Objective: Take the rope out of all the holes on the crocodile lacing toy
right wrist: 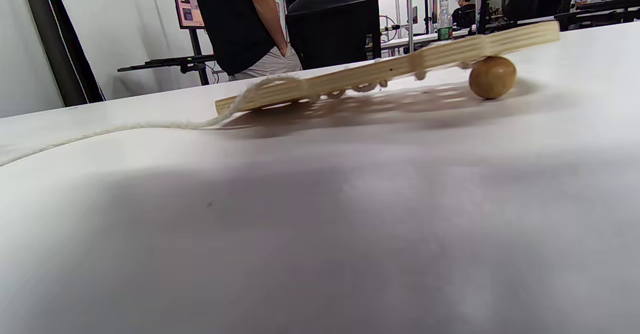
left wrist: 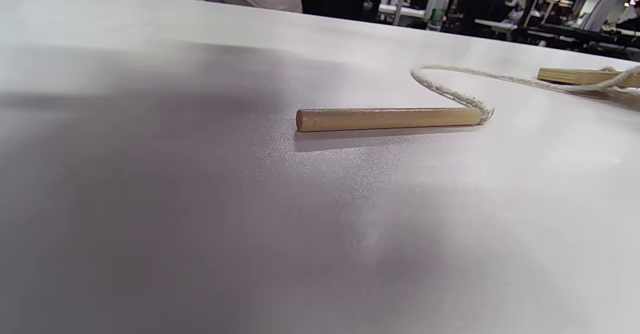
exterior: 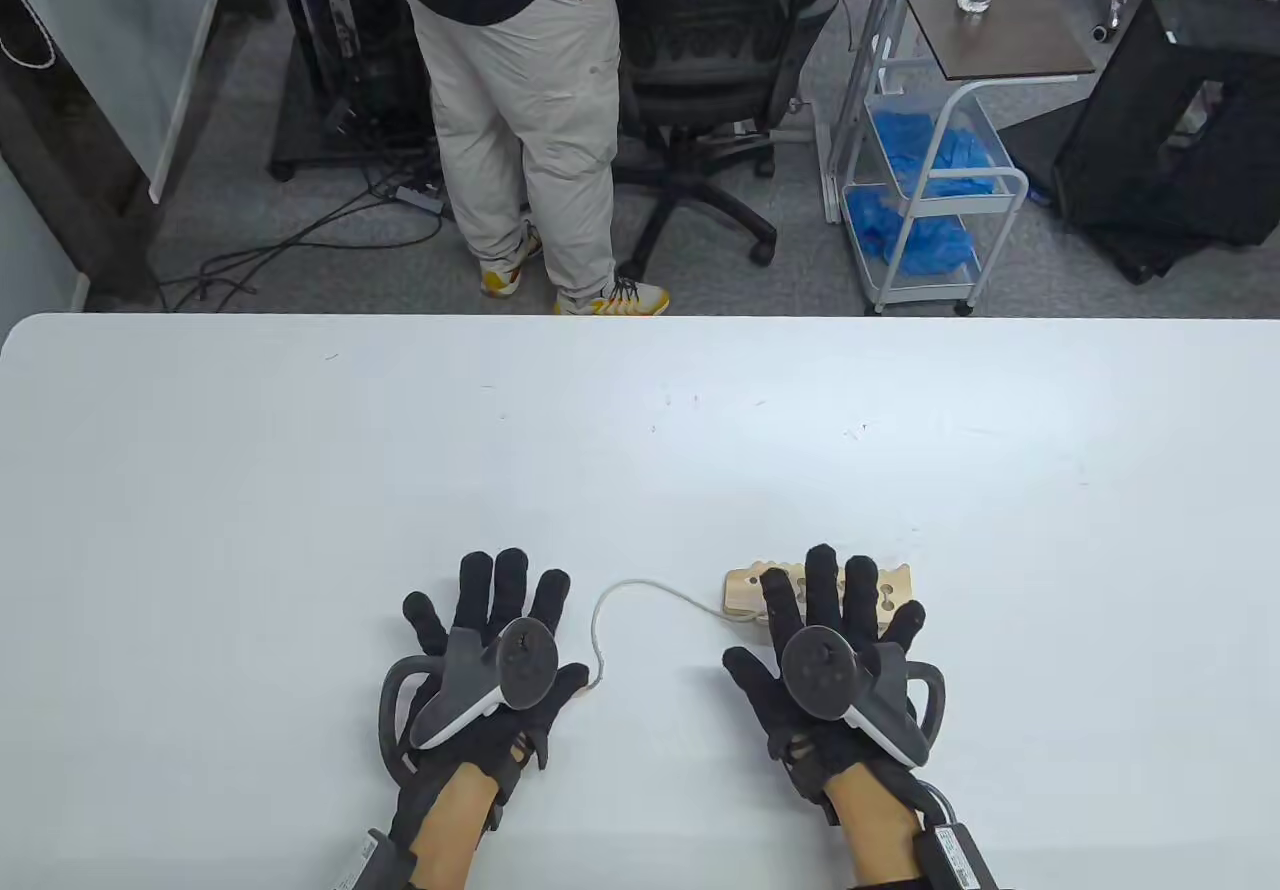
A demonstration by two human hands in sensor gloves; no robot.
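The table point(exterior: 300, 450) lies bare across its far half and out to both sides — open room to reach anywhere there. Near the front edge the toy point(exterior: 745, 595) sits under the right hand's point(exterior: 830, 660) fingers, tilted up on a bead point(right wrist: 492, 77). The rope point(exterior: 640, 595) loops leftward across the gap between the hands, ending in a stick point(left wrist: 387, 118) by the left hand point(exterior: 490, 660).

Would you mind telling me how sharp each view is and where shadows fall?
Table view: evenly lit and sharp, wide-angle bend at the table edge. Left wrist view: wooden stick crisp, broad soft shadow over the foreground. Right wrist view: crocodile toy and wooden ball fairly sharp, shadow beneath them, near tabletop dim and blurred.
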